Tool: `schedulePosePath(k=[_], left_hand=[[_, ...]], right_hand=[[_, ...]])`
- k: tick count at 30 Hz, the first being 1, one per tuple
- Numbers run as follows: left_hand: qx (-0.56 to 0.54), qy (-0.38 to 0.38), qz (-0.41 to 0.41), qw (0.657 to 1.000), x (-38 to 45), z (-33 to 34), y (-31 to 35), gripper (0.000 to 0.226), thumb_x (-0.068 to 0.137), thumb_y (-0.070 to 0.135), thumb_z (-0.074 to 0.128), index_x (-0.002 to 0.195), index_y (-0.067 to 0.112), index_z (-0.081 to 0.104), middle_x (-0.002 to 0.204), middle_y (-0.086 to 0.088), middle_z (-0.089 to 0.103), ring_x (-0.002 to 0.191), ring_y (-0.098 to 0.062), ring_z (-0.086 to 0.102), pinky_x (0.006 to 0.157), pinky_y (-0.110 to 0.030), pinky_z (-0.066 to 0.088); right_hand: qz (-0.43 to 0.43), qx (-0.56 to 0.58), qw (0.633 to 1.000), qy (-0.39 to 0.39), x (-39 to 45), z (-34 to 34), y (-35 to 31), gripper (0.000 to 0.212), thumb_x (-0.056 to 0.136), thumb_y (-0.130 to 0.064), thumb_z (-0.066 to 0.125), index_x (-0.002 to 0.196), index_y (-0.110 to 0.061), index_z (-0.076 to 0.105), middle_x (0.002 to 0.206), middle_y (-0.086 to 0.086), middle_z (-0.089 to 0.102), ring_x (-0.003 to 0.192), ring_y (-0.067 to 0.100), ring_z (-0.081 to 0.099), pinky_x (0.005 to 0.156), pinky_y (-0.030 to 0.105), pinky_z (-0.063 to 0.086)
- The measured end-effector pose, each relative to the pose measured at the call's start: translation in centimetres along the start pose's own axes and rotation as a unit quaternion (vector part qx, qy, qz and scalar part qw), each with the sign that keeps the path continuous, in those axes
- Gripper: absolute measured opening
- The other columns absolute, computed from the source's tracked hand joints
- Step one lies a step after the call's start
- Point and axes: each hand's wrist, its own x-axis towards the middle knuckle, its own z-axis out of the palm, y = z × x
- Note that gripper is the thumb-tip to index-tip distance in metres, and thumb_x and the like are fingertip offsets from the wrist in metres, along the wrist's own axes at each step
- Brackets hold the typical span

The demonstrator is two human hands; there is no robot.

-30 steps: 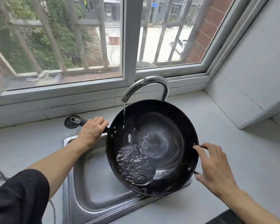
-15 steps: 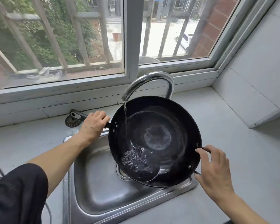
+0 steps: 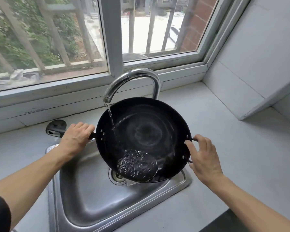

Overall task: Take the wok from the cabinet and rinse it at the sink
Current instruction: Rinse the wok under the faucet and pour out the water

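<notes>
Over the sink [image 3: 84,198], under the running faucet [image 3: 132,79], the black wok [image 3: 144,131] tilts toward the viewer (long handle pointing left), left hand [image 3: 75,138] gripping that handle, right hand [image 3: 203,158] loosely curled on the side loop.

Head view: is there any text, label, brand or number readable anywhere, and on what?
None can be read.
Wok handle: a pale patch near its end, too blurred to tell whether it bears print.
Wok, faucet and sink: no marking shows.

Home kitchen: steel sink [image 3: 84,195], curved tap [image 3: 132,77], tiled counter [image 3: 241,156], barred window [image 3: 57,39].
</notes>
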Motion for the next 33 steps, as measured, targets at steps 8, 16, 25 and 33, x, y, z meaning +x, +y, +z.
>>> schedulePosePath(k=[8, 16, 25, 33], left_hand=[[-0.036, -0.012, -0.013, 0.999, -0.6, -0.4, 0.6, 0.04, 0.058, 0.012, 0.087, 0.081, 0.015, 0.053, 0.067, -0.005, 0.055, 0.061, -0.031, 0.052, 0.053, -0.034, 0.03], [-0.033, 0.004, -0.052, 0.998, 0.9, -1.0, 0.7, 0.028, 0.068, 0.006, 0.078, 0.084, 0.013, 0.056, 0.073, -0.007, 0.057, 0.068, -0.033, 0.054, 0.055, -0.039, 0.038], [-0.016, 0.018, -0.039, 0.999, 0.9, -2.0, -0.5, 0.024, 0.072, 0.01, 0.076, 0.087, 0.01, 0.057, 0.074, -0.01, 0.057, 0.069, -0.034, 0.055, 0.057, -0.041, 0.04], [0.014, 0.026, -0.049, 0.998, -1.2, -3.6, -2.7, 0.027, 0.075, 0.012, 0.077, 0.085, 0.012, 0.053, 0.075, -0.009, 0.058, 0.069, -0.033, 0.054, 0.058, -0.042, 0.037]], right_hand=[[-0.022, -0.002, 0.999, 0.031, 0.1, 0.0, 0.6, 0.086, 0.039, 0.005, 0.09, 0.116, -0.012, 0.056, 0.119, 0.023, 0.048, 0.105, 0.04, 0.047, 0.073, 0.048, 0.05], [-0.015, -0.012, 0.997, 0.071, 0.3, -1.3, 0.5, 0.076, 0.043, 0.006, 0.089, 0.112, -0.011, 0.064, 0.122, 0.02, 0.046, 0.11, 0.04, 0.046, 0.073, 0.048, 0.046], [-0.005, -0.012, 0.997, 0.074, 0.2, -1.0, -0.7, 0.075, 0.043, -0.002, 0.093, 0.113, -0.01, 0.065, 0.122, 0.021, 0.045, 0.11, 0.04, 0.045, 0.075, 0.048, 0.045], [-0.007, 0.017, 0.998, 0.064, 1.8, -0.1, -2.4, 0.073, 0.045, -0.012, 0.095, 0.112, -0.013, 0.065, 0.123, 0.019, 0.048, 0.112, 0.038, 0.045, 0.079, 0.045, 0.041]])
